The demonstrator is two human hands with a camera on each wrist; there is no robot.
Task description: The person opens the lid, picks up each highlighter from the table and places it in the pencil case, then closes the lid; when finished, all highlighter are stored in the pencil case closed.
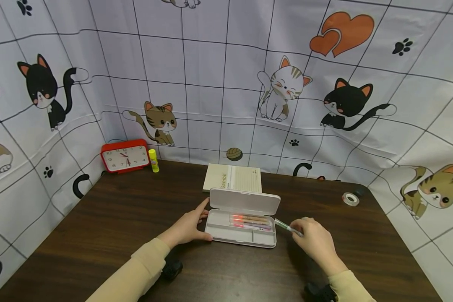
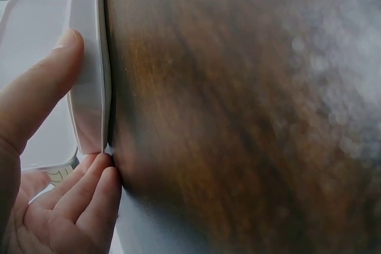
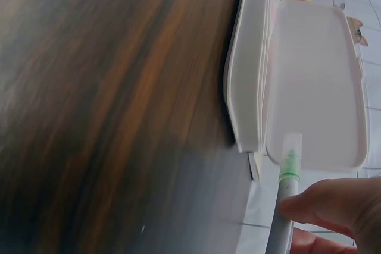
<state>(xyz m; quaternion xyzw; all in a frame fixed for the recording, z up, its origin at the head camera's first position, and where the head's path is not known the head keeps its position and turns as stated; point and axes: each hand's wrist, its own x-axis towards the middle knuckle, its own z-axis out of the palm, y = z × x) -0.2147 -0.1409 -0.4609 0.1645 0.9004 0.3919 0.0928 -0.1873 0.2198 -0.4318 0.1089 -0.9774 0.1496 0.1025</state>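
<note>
An open white pencil case (image 1: 226, 234) lies on the table, its lid (image 1: 245, 201) raised at the back. Inside, several pens (image 1: 251, 220) with orange and pink ends lie side by side. My left hand (image 1: 188, 226) grips the case's left end; in the left wrist view the thumb (image 2: 44, 81) presses the front wall and the fingertips touch the end. Beside the right end, my right hand (image 1: 315, 239) pinches a grey pen (image 3: 284, 197) with a green band and a clear tip. The pen's tip points toward the case, just above its right edge.
Behind the case lies a cream notebook (image 1: 238, 177). A red clock (image 1: 125, 156) and a yellow glue stick (image 1: 153, 160) stand at the back left. Toward the back right is a roll of white tape (image 1: 350, 199). A cat-print curtain (image 1: 204, 100) borders the dark wooden table (image 1: 109, 218).
</note>
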